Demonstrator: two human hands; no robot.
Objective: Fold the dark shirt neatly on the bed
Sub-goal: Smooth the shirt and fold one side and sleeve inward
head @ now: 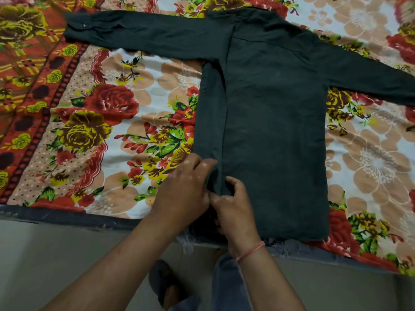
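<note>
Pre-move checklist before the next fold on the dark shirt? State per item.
1. The dark shirt is flat on the bed sheet: ok, the body lies smooth.
2. Near side panel folded in along a straight crease: ok.
3. Grip: left hand and right hand both hold the hem at the crease: ok.
4. The left sleeve folded in: not ok, it lies stretched out sideways.
5. The right sleeve folded in: not ok, it is spread out.
6. Right cuff state: cannot tell, out of frame.
</note>
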